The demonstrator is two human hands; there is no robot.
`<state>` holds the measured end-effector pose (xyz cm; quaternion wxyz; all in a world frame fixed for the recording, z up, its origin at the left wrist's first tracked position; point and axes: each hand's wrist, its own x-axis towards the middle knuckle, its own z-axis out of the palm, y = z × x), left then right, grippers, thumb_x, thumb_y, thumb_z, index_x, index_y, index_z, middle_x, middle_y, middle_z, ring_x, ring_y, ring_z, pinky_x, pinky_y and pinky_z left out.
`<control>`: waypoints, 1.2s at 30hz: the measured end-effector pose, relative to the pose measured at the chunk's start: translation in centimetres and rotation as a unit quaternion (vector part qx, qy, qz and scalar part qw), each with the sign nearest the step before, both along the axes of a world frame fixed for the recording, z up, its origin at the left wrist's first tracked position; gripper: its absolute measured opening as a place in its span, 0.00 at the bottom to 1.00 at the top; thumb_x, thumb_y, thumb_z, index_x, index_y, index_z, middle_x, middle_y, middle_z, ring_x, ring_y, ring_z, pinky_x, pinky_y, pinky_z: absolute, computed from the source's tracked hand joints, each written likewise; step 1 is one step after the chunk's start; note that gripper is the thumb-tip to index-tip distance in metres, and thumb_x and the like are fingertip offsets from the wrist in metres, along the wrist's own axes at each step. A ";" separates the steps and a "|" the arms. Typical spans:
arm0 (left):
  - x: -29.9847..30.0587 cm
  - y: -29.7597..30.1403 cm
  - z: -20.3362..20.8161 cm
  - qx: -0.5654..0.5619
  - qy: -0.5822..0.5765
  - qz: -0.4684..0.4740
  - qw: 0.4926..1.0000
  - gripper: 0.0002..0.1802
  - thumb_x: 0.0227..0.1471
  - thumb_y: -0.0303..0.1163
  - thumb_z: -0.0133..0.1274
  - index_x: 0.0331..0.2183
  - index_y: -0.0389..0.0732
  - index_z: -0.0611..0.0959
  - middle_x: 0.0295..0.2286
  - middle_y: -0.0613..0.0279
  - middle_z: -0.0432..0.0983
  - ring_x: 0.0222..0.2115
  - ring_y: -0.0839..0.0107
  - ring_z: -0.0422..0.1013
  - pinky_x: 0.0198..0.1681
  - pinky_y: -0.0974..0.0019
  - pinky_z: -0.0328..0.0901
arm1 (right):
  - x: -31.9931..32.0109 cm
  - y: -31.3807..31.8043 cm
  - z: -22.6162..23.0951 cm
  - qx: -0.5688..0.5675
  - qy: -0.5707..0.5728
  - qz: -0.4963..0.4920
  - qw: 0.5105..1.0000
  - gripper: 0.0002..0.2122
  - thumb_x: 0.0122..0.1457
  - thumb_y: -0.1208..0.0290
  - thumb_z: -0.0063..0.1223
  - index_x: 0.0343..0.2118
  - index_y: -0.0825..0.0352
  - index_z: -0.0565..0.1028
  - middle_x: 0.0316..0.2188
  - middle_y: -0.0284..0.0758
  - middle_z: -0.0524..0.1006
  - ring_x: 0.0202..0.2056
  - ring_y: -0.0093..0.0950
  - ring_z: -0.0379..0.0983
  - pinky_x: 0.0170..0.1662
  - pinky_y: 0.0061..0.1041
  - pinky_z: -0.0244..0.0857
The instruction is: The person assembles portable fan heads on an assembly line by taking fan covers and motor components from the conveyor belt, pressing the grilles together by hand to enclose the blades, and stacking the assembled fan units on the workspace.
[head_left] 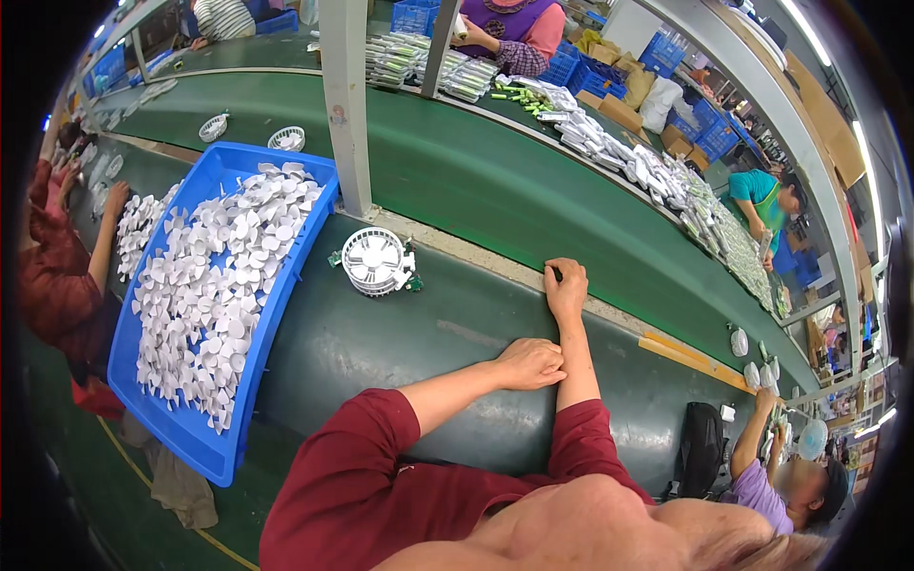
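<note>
across the green table [333, 347], a white fan [374, 263] sits beside the blue tray [274, 328]; left hand [530, 364] folded against the right forearm [578, 366], right hand [568, 284] loosely bent, thumb apart.

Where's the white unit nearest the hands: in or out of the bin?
Out: the unit sits on the green worktop, right of the blue bin, gap between.

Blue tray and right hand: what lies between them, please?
In the head view, a white round fan lies between the blue tray and right hand, nearer the tray.
</note>
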<state>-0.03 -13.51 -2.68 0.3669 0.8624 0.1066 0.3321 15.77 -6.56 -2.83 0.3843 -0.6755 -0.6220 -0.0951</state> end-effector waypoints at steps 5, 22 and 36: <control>0.2 -0.1 0.1 -0.011 -0.004 0.006 1.000 0.24 0.46 0.41 0.57 0.13 0.41 0.63 0.17 0.60 0.65 0.24 0.56 0.67 0.27 0.54 0.60 | 0.2 0.1 0.2 0.003 0.000 0.011 1.000 0.04 0.48 0.73 0.57 0.28 0.61 0.78 0.34 0.32 0.77 0.38 0.35 0.70 0.41 0.35 0.62; 0.0 -0.1 0.1 -0.042 0.028 -0.021 0.999 0.26 0.53 0.47 0.48 0.14 0.38 0.70 0.21 0.57 0.69 0.27 0.54 0.68 0.30 0.53 0.62 | 0.2 -0.3 0.4 -0.006 -0.026 0.021 0.999 0.04 0.50 0.73 0.55 0.29 0.64 0.78 0.35 0.35 0.77 0.38 0.37 0.71 0.42 0.35 0.63; -0.3 0.3 0.2 -0.016 0.012 -0.003 1.000 0.25 0.53 0.46 0.48 0.14 0.39 0.72 0.21 0.57 0.71 0.27 0.54 0.69 0.30 0.53 0.63 | -0.1 0.6 0.5 0.006 -0.040 0.038 0.998 0.04 0.50 0.74 0.55 0.29 0.64 0.78 0.35 0.36 0.77 0.38 0.37 0.71 0.43 0.34 0.63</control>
